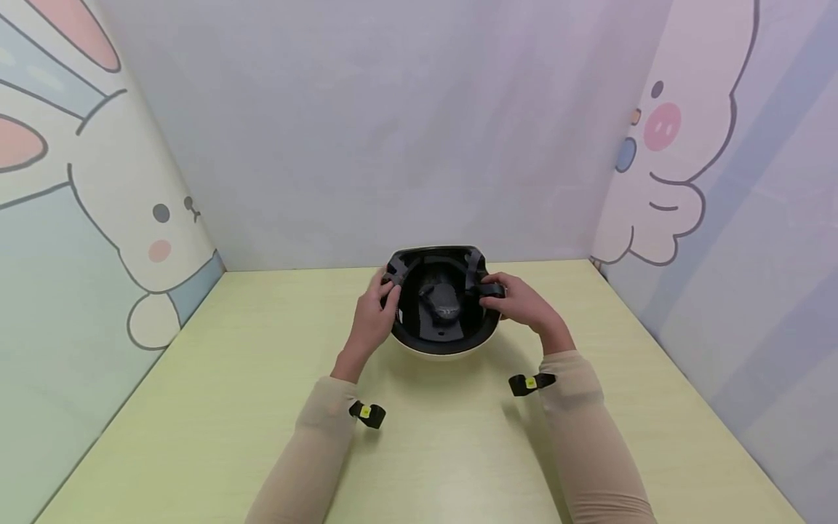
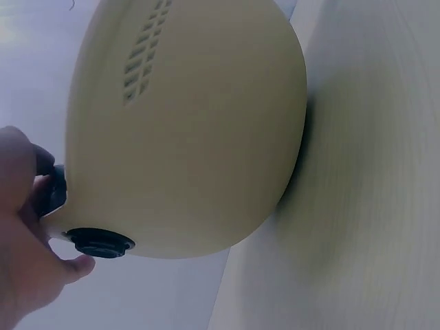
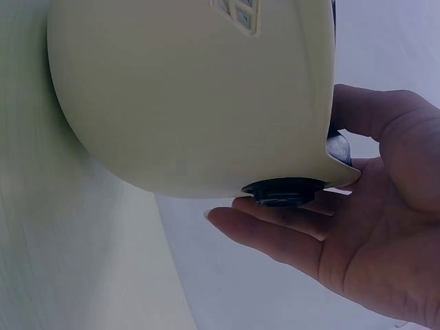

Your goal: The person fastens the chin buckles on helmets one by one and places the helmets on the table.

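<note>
A cream helmet (image 1: pixel 440 343) with a black lining stands upside down on the table, its opening facing up and toward me. My left hand (image 1: pixel 374 316) grips the left rim, thumb at the inner edge and fingers around the outside. On the opposite side, my right hand (image 1: pixel 524 302) holds the right rim together with a black strap piece (image 1: pixel 491 290). Both wrist views show the smooth shell (image 2: pixel 199 137) with vent slots (image 2: pixel 143 58). A round black side fitting (image 3: pixel 285 191) sits beside the right fingers (image 3: pixel 268 230).
The pale yellow wooden table (image 1: pixel 445 451) runs back to a plain light wall (image 1: pixel 393 131). Side walls carry cartoon animals, a rabbit (image 1: pixel 124 211) at left and a white figure (image 1: pixel 687 131) at right. Small black wrist cameras (image 1: pixel 368 413) are strapped on both sleeves.
</note>
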### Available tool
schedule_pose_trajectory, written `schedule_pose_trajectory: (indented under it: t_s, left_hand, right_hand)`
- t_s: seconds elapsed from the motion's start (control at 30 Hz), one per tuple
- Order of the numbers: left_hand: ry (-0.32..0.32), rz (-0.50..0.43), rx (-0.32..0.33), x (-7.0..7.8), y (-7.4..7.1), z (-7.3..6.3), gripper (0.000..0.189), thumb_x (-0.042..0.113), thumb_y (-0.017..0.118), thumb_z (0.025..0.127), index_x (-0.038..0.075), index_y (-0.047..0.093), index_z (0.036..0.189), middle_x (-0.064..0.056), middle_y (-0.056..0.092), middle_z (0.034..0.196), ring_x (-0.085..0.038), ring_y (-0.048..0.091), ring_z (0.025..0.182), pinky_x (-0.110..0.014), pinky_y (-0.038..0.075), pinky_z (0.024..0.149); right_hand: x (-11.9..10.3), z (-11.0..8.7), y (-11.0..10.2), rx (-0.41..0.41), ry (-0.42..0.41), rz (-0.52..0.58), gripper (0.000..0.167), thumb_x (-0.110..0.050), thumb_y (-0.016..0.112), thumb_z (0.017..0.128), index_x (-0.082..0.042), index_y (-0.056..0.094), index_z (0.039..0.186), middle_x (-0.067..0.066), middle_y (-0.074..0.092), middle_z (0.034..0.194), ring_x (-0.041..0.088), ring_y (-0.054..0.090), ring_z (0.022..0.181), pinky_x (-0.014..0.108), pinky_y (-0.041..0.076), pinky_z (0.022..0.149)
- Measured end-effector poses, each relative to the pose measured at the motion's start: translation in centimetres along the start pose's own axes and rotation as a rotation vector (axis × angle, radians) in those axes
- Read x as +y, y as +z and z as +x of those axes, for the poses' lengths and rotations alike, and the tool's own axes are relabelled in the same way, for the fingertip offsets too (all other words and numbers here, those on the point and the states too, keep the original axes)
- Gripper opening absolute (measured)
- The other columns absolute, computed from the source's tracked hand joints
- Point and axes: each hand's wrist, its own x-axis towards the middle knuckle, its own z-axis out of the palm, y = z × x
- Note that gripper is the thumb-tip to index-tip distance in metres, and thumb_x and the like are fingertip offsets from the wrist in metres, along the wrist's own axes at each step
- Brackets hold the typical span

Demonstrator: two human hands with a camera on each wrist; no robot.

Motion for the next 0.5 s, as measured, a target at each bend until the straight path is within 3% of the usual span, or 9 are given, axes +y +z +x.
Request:
schedule_pose_trajectory:
  t_s: [0.07, 0.23, 0.4, 0.5]
  left_hand:
    - [0.016, 0.050, 0.010, -0.07, 0.21, 0.05, 0.048, 0.016, 0.055, 0.103, -0.005, 0.046, 0.145, -0.021, 0.060, 0.133, -0.032, 0.049, 0.133, -0.046, 0.038, 0.110]
    - [0.080, 0.141, 0.009, -0.13, 0.69, 0.00, 0.041, 0.008, 0.062, 0.098, -0.001, 0.058, 0.137, -0.023, 0.064, 0.126, -0.033, 0.060, 0.120, -0.046, 0.046, 0.101]
    - [0.165, 0.259, 0.011, -0.01, 0.97, -0.05, 0.032, 0.005, 0.064, 0.094, -0.003, 0.067, 0.125, -0.023, 0.065, 0.124, -0.038, 0.058, 0.119, -0.050, 0.046, 0.100]
    - [0.179, 0.297, 0.015, 0.05, 1.06, -0.15, 0.026, 0.004, 0.065, 0.093, -0.006, 0.071, 0.117, -0.024, 0.065, 0.121, -0.039, 0.057, 0.118, -0.049, 0.045, 0.102]
  right_hand:
    - [0.14, 0.04, 0.04, 0.003, -0.002, -0.005, 0.055, -0.024, 0.064, 0.098, -0.002, 0.045, 0.145, 0.023, 0.050, 0.135, 0.025, 0.061, 0.087, 0.040, 0.056, 0.077]
    - [0.40, 0.11, 0.14, 0.004, -0.007, -0.003, 0.056, -0.025, 0.064, 0.099, -0.001, 0.044, 0.145, 0.024, 0.049, 0.136, 0.024, 0.061, 0.086, 0.039, 0.055, 0.077]
    - [0.35, 0.14, 0.09, 0.005, -0.014, -0.009, 0.056, -0.025, 0.063, 0.099, -0.001, 0.044, 0.145, 0.024, 0.048, 0.138, 0.024, 0.061, 0.087, 0.039, 0.055, 0.076]
    - [0.23, 0.14, 0.01, 0.005, -0.015, -0.017, 0.055, -0.025, 0.063, 0.099, -0.001, 0.045, 0.145, 0.023, 0.050, 0.135, 0.024, 0.060, 0.083, 0.038, 0.055, 0.075]
